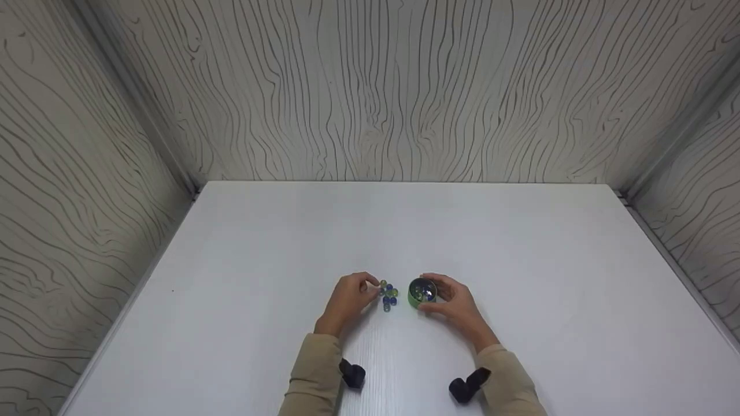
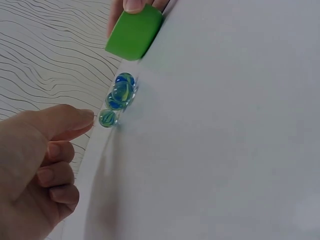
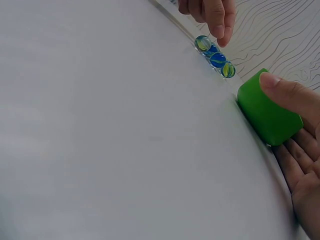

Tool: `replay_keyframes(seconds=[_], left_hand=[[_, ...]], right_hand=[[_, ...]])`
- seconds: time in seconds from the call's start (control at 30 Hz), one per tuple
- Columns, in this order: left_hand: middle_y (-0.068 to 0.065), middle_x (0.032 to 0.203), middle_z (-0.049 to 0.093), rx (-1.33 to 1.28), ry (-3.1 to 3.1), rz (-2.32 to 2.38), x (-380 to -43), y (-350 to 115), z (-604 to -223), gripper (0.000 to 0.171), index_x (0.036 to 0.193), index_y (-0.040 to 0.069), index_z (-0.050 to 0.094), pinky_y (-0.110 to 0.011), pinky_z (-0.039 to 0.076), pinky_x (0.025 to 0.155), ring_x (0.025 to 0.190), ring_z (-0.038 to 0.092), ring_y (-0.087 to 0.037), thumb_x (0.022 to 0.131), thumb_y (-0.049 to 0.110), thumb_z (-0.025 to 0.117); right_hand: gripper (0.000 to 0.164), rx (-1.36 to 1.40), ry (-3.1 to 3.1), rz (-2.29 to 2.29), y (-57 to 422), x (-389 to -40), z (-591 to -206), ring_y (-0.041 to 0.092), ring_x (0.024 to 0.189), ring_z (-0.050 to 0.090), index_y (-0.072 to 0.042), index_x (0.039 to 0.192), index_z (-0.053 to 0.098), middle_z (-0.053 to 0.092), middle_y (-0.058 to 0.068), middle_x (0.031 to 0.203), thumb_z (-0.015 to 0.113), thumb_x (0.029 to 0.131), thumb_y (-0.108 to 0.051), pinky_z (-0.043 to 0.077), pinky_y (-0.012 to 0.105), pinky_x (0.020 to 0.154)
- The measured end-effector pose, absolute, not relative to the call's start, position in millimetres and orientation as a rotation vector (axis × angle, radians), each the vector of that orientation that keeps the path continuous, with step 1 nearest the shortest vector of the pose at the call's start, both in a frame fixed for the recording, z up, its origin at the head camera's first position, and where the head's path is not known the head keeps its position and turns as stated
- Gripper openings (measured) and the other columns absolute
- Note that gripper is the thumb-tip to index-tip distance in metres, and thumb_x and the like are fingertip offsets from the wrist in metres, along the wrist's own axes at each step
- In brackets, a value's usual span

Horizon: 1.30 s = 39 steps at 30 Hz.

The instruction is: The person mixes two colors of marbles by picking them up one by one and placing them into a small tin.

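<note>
A small green cup (image 1: 413, 301) with a dark inside stands on the white table, marbles (image 1: 422, 293) lying in it. My right hand (image 1: 457, 303) holds the cup from its right side, thumb on the near wall and fingers round the far side. To the left of the cup, several blue, green and yellowish glass marbles (image 1: 388, 293) lie in a loose cluster. At the cluster's left edge is my left hand (image 1: 352, 294), its thumb and index finger reaching toward the marbles. In the left wrist view the fingertips (image 2: 86, 118) come close beside the nearest marble (image 2: 107, 118), with nothing visible between them.
The white table (image 1: 260, 242) spreads around both hands. Wood-grain patterned panels (image 1: 370, 92) rise behind its far edge and at both sides. A black wrist camera (image 1: 354, 374) is strapped to the left forearm, another (image 1: 462, 390) to the right.
</note>
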State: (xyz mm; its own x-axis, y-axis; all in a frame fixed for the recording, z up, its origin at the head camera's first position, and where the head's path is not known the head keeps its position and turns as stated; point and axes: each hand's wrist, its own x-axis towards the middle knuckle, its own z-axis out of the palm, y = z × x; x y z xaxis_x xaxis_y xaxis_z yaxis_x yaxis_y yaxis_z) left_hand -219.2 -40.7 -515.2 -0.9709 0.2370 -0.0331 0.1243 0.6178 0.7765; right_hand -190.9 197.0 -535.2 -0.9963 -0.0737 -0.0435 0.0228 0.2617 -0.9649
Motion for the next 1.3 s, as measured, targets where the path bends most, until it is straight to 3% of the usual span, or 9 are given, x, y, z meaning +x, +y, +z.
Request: replay_keyframes(seconds=[0.43, 0.7, 1.3], left_hand=[[0.001, 0.074, 0.052, 0.309, 2.745, 1.248, -218.2, -39.4, -519.6, 0.014, 0.098, 0.007, 0.072, -0.023, 0.036, 0.063, 0.069, 0.044, -0.011, 0.086, 0.01, 0.066], [0.001, 0.082, 0.059, 0.279, 2.714, 1.263, -215.4, -38.7, -520.8, 0.014, 0.099, 0.012, 0.071, -0.027, 0.041, 0.071, 0.077, 0.049, -0.011, 0.088, 0.02, 0.066], [0.002, 0.084, 0.061, 0.267, 2.732, 1.242, -215.3, -37.1, -523.8, 0.013, 0.098, 0.014, 0.071, -0.027, 0.042, 0.072, 0.078, 0.051, -0.01, 0.088, 0.021, 0.066]], right_hand=[[0.067, -0.074, 2.436, -1.862, 197.9, -190.9, -536.9, 0.031, 0.135, 0.048, -0.005, 0.13, 0.057, 0.057, 0.015, 0.138, 0.084, 0.069, -0.013, 0.038, 0.034, 0.112], [0.064, -0.023, 2.428, -1.87, 196.7, -190.5, -537.5, 0.028, 0.134, 0.05, -0.008, 0.129, 0.058, 0.059, 0.011, 0.137, 0.084, 0.07, -0.012, 0.037, 0.037, 0.113], [0.064, -0.014, 2.443, -1.853, 196.8, -190.9, -536.9, 0.028, 0.134, 0.05, -0.009, 0.128, 0.059, 0.059, 0.011, 0.136, 0.084, 0.069, -0.012, 0.038, 0.037, 0.112]])
